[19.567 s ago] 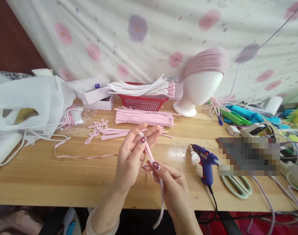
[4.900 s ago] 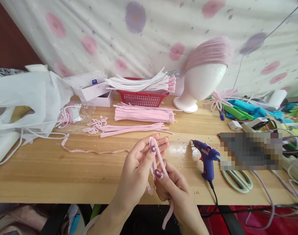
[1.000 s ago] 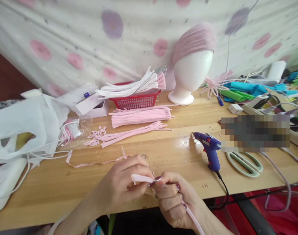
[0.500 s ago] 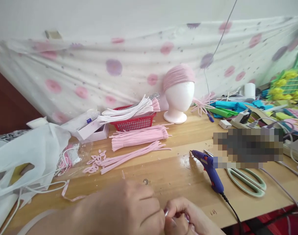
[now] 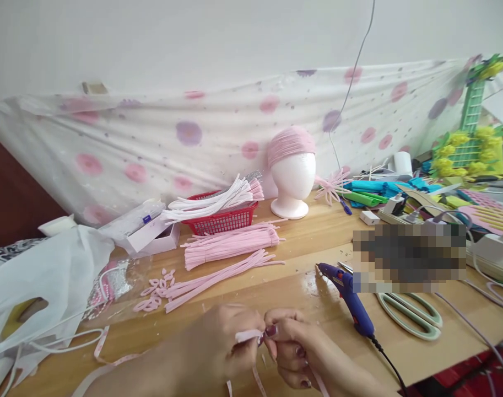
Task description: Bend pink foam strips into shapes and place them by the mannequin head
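My left hand [image 5: 230, 342] and my right hand [image 5: 290, 344] meet at the front middle of the table, fingertips touching. Between them is a pale pink fuzzy strip [image 5: 248, 335], pinched by both; its short end sticks out over my left fingers. Thin pale strips hang below the hands. Beyond my left hand lie small pink loops [image 5: 154, 292], a few loose pink stems [image 5: 218, 278] and a thick pink bundle [image 5: 230, 245]. A purple glue gun [image 5: 350, 300] rests right of my right hand, with green-handled scissors [image 5: 412, 317] beside it.
A red basket [image 5: 222, 220] holds white and pink stems. Behind stands a white foam head [image 5: 293, 176] with a pink covering. White plastic bags [image 5: 65, 275] lie at left. Power strips, cables, green and blue materials and a blurred dark patch are at right.
Both hands have come further into view, and the pale pink strip now shows between the fingers. The camera view has tilted up and shifted right.
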`<state>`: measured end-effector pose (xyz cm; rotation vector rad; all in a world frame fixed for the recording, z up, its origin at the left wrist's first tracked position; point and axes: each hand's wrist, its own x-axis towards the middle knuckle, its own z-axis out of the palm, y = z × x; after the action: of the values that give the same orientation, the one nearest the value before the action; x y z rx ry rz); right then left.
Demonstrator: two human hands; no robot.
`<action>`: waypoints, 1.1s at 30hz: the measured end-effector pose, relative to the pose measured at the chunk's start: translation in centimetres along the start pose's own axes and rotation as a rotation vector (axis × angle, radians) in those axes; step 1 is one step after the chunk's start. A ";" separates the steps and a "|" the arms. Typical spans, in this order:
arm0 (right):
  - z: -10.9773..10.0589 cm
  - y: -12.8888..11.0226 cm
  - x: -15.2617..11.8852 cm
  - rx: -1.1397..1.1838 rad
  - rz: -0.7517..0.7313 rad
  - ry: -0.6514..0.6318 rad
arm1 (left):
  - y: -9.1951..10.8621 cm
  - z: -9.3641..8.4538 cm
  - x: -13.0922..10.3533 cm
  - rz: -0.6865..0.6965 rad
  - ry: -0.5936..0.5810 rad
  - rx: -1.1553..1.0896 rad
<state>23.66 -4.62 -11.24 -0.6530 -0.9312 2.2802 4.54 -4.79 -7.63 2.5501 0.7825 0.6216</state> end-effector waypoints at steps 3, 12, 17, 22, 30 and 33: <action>-0.3 0.2 0.1 -0.408 -0.192 0.132 | 0.3 0.1 0.7 -0.332 -0.024 -0.381; -1.8 0.6 -0.1 -1.397 -0.597 0.065 | -1.3 4.7 1.1 -0.935 0.070 -1.134; -1.4 0.3 0.2 -0.444 -0.038 0.042 | -1.4 4.2 -1.0 -0.514 0.096 -0.698; -3.0 1.9 0.4 0.070 0.310 -0.231 | -1.5 2.9 -1.0 0.188 0.096 -0.190; -5.0 3.6 1.5 0.218 0.635 -0.345 | 0.6 1.4 -0.7 0.294 -0.115 0.343; -4.3 3.3 1.3 0.165 0.524 -0.243 | 0.5 1.7 -1.0 0.255 -0.094 0.206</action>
<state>24.38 -3.74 -16.69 -0.6076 -0.7247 2.9190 4.92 -6.16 -9.09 2.8731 0.5160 0.5156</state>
